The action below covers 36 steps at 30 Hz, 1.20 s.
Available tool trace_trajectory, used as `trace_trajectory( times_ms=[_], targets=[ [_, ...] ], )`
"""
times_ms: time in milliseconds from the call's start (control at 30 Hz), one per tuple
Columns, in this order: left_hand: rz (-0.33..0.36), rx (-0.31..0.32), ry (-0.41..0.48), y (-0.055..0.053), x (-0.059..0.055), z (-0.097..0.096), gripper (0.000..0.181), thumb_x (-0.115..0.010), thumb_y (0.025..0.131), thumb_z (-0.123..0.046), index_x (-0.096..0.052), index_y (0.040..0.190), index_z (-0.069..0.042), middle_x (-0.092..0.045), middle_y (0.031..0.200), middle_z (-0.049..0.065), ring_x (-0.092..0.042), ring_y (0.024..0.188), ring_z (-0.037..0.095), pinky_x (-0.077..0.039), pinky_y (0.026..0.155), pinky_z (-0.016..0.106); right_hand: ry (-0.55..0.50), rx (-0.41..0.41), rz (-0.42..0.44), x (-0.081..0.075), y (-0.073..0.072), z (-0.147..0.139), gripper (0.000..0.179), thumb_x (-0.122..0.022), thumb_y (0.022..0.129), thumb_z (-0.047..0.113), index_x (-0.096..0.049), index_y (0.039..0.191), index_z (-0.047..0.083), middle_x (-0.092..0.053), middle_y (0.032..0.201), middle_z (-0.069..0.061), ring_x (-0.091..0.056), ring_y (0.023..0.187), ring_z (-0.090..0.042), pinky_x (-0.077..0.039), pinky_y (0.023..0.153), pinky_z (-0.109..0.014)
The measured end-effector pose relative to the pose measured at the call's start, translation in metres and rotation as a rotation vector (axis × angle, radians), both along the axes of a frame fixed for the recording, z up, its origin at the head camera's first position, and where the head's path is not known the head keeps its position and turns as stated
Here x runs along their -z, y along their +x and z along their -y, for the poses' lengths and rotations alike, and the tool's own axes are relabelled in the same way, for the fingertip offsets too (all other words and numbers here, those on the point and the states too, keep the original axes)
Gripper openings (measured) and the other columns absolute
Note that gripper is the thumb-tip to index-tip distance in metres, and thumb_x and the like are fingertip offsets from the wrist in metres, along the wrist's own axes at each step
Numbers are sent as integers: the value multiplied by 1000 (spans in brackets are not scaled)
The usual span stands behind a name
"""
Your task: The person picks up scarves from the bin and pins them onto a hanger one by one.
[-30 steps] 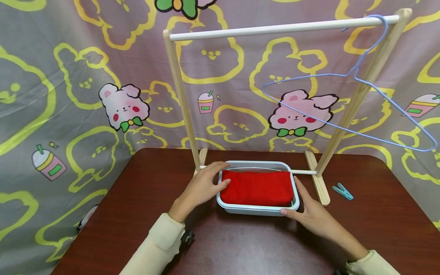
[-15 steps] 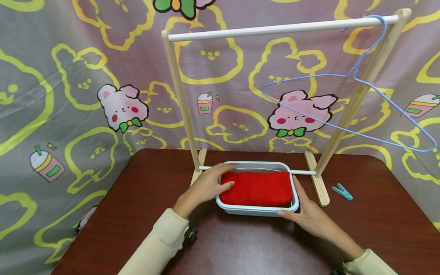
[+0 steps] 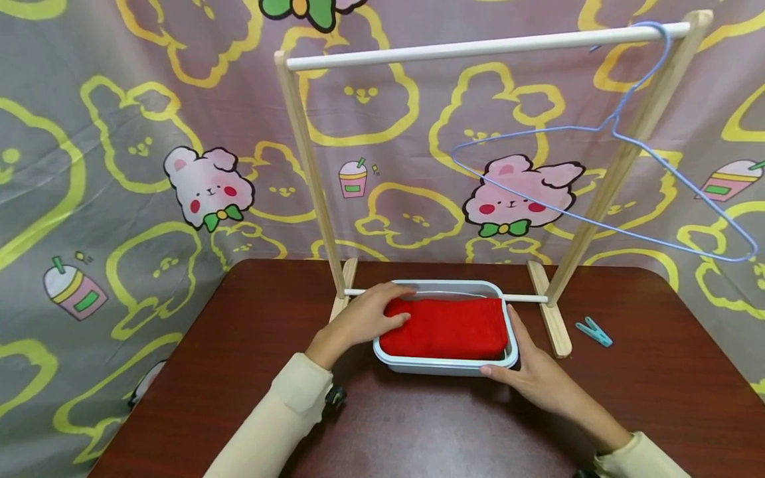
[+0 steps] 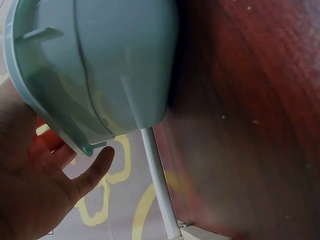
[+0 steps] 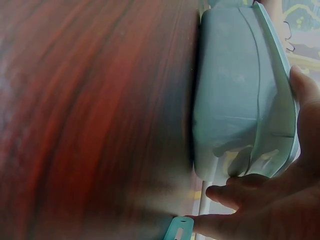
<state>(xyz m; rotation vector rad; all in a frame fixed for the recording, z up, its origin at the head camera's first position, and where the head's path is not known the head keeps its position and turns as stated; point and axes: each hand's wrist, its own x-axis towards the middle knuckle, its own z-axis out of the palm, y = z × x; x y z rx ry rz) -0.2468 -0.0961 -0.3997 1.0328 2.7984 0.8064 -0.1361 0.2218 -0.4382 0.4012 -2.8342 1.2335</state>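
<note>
A folded red cloth (image 3: 448, 328) lies inside a light blue-grey plastic basin (image 3: 442, 364) on the table. My left hand (image 3: 367, 315) reaches over the basin's left rim, its thumb and forefinger spread over the cloth's left end. In the left wrist view, that hand (image 4: 45, 185) shows beside the basin's rim (image 4: 45, 117). My right hand (image 3: 540, 375) holds the basin's right end, thumb on the front rim and fingers along the side. From the right wrist, the hand (image 5: 270, 205) appears around the basin's outer wall (image 5: 227, 90).
Behind the basin stands a wooden rack (image 3: 313, 159) with a white top rail (image 3: 478, 48). A blue wire hanger (image 3: 618, 126) hangs at its right end. A turquoise clothespin (image 3: 594, 331) lies on the dark wooden table (image 3: 239, 392). A patterned curtain covers the back.
My left hand has moved right, farther over the rim and the red cloth. The right hand keeps its hold on the basin. The view has shifted slightly.
</note>
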Motion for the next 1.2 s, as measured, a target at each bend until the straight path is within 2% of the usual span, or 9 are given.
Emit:
trace_trajectory(
  times_ms=[133, 300, 633, 900, 1033, 1133, 1200],
  targets=[
    [8, 18, -8, -3, 0, -2, 49, -72, 98, -23, -62, 145, -12, -66, 142, 5, -59, 134, 26, -47, 116, 44, 1, -5, 5, 0, -1, 1, 119, -84, 89, 36, 0, 168, 5, -35, 164, -29, -53, 137, -41, -53, 99, -42],
    [17, 36, -8, -4, 3, -4, 46, -71, 98, -19, -63, 143, -11, -67, 140, 6, -59, 132, 26, -48, 114, 43, -2, -8, 9, 0, -2, 2, 121, -84, 89, 36, 1, 167, 3, -33, 164, -30, -52, 138, -42, -54, 98, -45],
    [29, 41, 33, -6, 4, -8, 43, -71, 95, -8, -66, 138, -10, -67, 135, 8, -58, 125, 27, -50, 107, 43, -3, 7, 16, 1, -1, 3, 121, -85, 88, 37, 0, 167, 2, -34, 164, -29, -52, 137, -43, -53, 98, -50],
    [42, 29, 67, -3, 2, -8, 37, -71, 97, -7, -70, 134, -13, -69, 134, 5, -61, 125, 25, -50, 109, 43, -18, -1, 24, 1, -1, 4, 120, -84, 89, 36, 1, 167, 2, -32, 165, -28, -49, 139, -42, -52, 101, -47],
    [-7, 23, 116, 1, -1, -8, 31, -71, 97, -5, -74, 127, -14, -72, 129, 4, -64, 122, 23, -51, 107, 43, -26, -8, 20, 0, -1, 4, 120, -84, 90, 34, 2, 167, 2, -31, 165, -28, -48, 141, -42, -51, 104, -51],
    [-76, 2, 138, 7, -5, -8, 28, -72, 96, -6, -76, 122, -16, -73, 121, 2, -66, 117, 23, -50, 104, 45, -26, -11, 13, 0, -1, 4, 120, -84, 89, 33, 2, 167, 3, -32, 165, -28, -48, 141, -42, -49, 105, -56],
    [-128, -14, 135, 11, -8, -7, 28, -73, 95, -7, -77, 120, -19, -73, 116, 0, -66, 113, 23, -47, 100, 46, -31, -16, 12, -1, 0, 4, 120, -84, 90, 32, 3, 167, 4, -32, 165, -28, -48, 141, -42, -50, 105, -54]
  ],
)
